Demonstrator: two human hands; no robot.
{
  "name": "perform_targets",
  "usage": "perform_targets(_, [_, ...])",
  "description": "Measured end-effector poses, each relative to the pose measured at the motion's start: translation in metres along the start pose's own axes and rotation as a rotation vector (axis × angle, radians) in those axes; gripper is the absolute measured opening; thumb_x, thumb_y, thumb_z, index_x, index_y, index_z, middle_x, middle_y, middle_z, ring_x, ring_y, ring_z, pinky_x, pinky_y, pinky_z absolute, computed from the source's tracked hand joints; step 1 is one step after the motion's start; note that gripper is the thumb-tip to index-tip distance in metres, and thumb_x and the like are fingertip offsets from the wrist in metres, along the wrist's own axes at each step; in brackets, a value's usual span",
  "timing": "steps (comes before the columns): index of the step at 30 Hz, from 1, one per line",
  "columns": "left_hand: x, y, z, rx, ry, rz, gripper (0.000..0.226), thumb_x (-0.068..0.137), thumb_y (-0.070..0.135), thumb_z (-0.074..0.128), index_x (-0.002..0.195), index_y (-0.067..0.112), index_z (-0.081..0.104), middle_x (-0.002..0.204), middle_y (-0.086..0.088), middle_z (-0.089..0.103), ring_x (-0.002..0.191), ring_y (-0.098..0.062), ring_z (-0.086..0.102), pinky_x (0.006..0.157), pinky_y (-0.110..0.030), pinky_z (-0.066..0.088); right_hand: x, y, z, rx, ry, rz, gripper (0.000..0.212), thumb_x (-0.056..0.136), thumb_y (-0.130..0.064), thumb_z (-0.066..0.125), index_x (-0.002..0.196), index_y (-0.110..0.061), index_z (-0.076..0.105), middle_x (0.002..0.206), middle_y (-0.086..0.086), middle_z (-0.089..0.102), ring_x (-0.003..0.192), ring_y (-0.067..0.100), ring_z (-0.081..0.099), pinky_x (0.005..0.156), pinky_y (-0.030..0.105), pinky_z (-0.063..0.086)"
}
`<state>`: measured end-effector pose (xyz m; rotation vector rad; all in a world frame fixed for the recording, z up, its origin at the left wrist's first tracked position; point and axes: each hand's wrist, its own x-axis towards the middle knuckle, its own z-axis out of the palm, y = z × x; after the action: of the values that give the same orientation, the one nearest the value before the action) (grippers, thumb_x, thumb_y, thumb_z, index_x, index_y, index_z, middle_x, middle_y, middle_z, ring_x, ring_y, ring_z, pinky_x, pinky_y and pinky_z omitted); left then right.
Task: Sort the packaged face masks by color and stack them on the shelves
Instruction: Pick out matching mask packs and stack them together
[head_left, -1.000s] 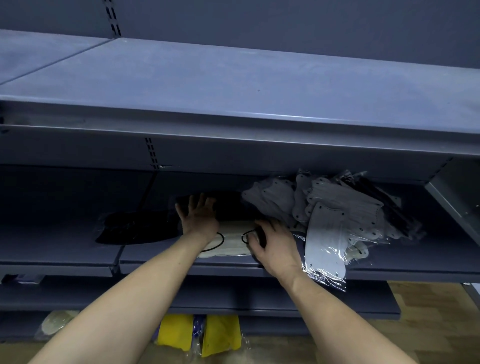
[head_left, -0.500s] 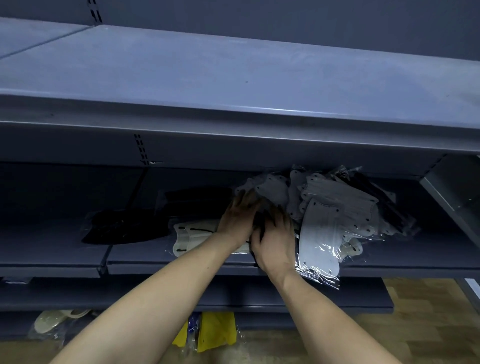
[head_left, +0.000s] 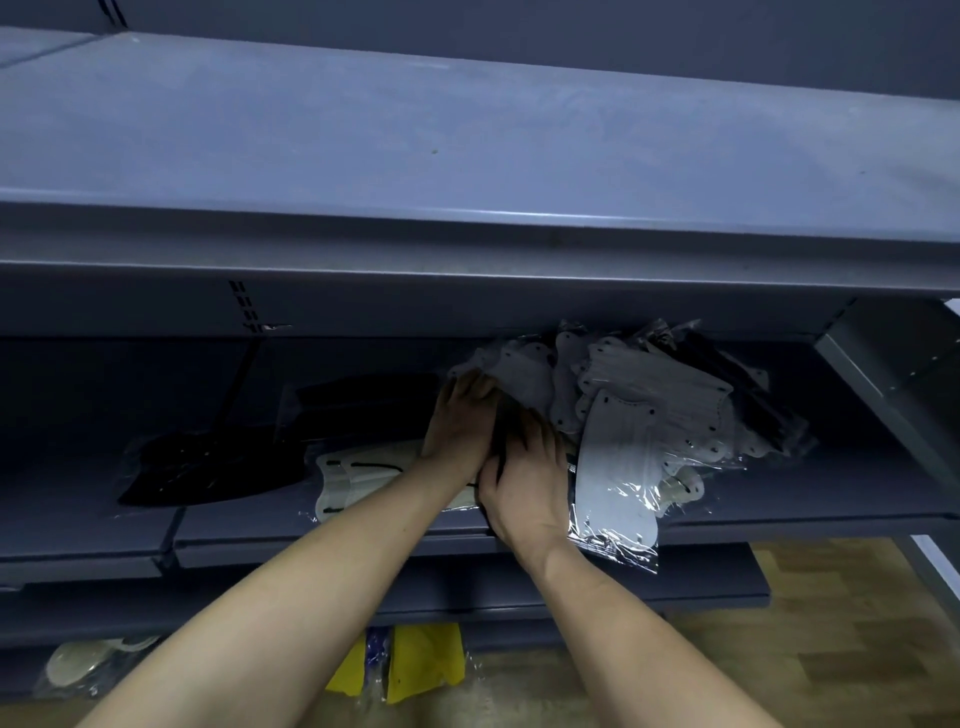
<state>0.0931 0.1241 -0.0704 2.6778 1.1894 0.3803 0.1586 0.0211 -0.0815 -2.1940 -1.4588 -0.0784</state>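
A loose pile of packaged masks (head_left: 644, 405), mostly white with some black ones at its right, lies on the middle shelf (head_left: 779, 514). My left hand (head_left: 460, 415) reaches into the pile's left edge, fingertips curled on a white packet (head_left: 519, 369). Beside it, my right hand (head_left: 524, 478) lies fingers forward over a dark packet (head_left: 501, 421) at the pile's near left side; its grip is hidden. A cream mask packet (head_left: 358, 475) lies flat left of my hands. Black mask packets (head_left: 208, 467) rest further left, another (head_left: 363, 400) behind.
A wide grey upper shelf (head_left: 467, 156) overhangs the work area. One white packet (head_left: 618, 478) hangs over the middle shelf's front edge. Below, yellow packets (head_left: 421, 660) and cream packets (head_left: 88, 660) lie on the lowest level. A metal bracket (head_left: 883, 374) closes the right end.
My left hand left the sorted masks on the left and moved right into the mixed pile. My right hand shifted slightly forward into the pile. The cream packet now lies uncovered.
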Motion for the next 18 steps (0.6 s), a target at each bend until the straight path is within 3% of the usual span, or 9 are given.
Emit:
perform_targets(3, [-0.017, -0.005, -0.004, 0.041, 0.277, 0.069, 0.029, 0.089, 0.028, 0.051, 0.100, 0.015, 0.074, 0.109, -0.002, 0.069, 0.114, -0.025, 0.059, 0.114, -0.044, 0.033, -0.001, 0.000, -0.001, 0.017, 0.013, -0.030, 0.056, 0.082, -0.028, 0.039, 0.132, -0.011, 0.060, 0.140, 0.012, 0.053, 0.132, 0.033, 0.045, 0.112, 0.046, 0.038])
perform_targets(7, [-0.045, -0.010, -0.009, 0.016, 0.392, 0.113, 0.029, 0.081, 0.024, 0.048, 0.086, 0.015, 0.075, 0.091, -0.002, 0.072, 0.091, -0.023, 0.067, 0.105, -0.044, 0.045, -0.003, 0.003, -0.002, 0.008, 0.018, -0.061, 0.046, 0.082, -0.028, 0.038, 0.115, -0.015, 0.067, 0.147, 0.012, 0.047, 0.140, 0.033, 0.035, 0.117, 0.050, 0.028])
perform_targets(10, [-0.060, -0.012, -0.014, -0.041, 0.432, 0.043, 0.016, 0.074, 0.002, 0.065, 0.085, 0.012, 0.071, 0.089, -0.007, 0.066, 0.084, -0.031, 0.066, 0.092, -0.042, 0.053, -0.005, 0.003, -0.002, -0.001, 0.002, -0.086, 0.045, 0.081, -0.028, 0.037, 0.114, -0.017, 0.065, 0.149, 0.012, 0.044, 0.144, 0.032, 0.031, 0.119, 0.051, 0.021])
perform_targets(12, [-0.070, -0.010, -0.019, -0.069, 0.429, -0.030, 0.037, 0.063, -0.010, 0.074, 0.092, 0.013, 0.069, 0.092, -0.006, 0.062, 0.082, -0.029, 0.061, 0.082, -0.039, 0.054, -0.004, 0.002, -0.004, 0.002, 0.011, -0.078, 0.045, 0.079, -0.027, 0.039, 0.117, -0.016, 0.062, 0.148, 0.013, 0.045, 0.143, 0.032, 0.032, 0.118, 0.051, 0.024])
perform_targets(14, [-0.078, -0.009, -0.028, -0.116, 0.432, -0.089, 0.046, 0.064, -0.012, 0.072, 0.101, 0.016, 0.067, 0.098, -0.005, 0.059, 0.080, -0.028, 0.060, 0.075, -0.036, 0.052, -0.004, 0.001, -0.004, 0.005, 0.006, -0.071, 0.046, 0.079, -0.026, 0.046, 0.122, -0.014, 0.059, 0.149, 0.014, 0.043, 0.143, 0.033, 0.032, 0.117, 0.052, 0.025])
perform_targets(18, [-0.090, -0.009, -0.047, -0.340, 0.438, -0.226, 0.040, 0.084, -0.008, 0.053, 0.115, 0.015, 0.062, 0.118, -0.005, 0.054, 0.081, -0.033, 0.063, 0.061, -0.042, 0.053, -0.006, 0.000, -0.005, 0.008, 0.006, -0.100, 0.063, 0.080, -0.028, 0.054, 0.141, -0.013, 0.048, 0.153, 0.018, 0.037, 0.142, 0.037, 0.029, 0.119, 0.053, 0.021])
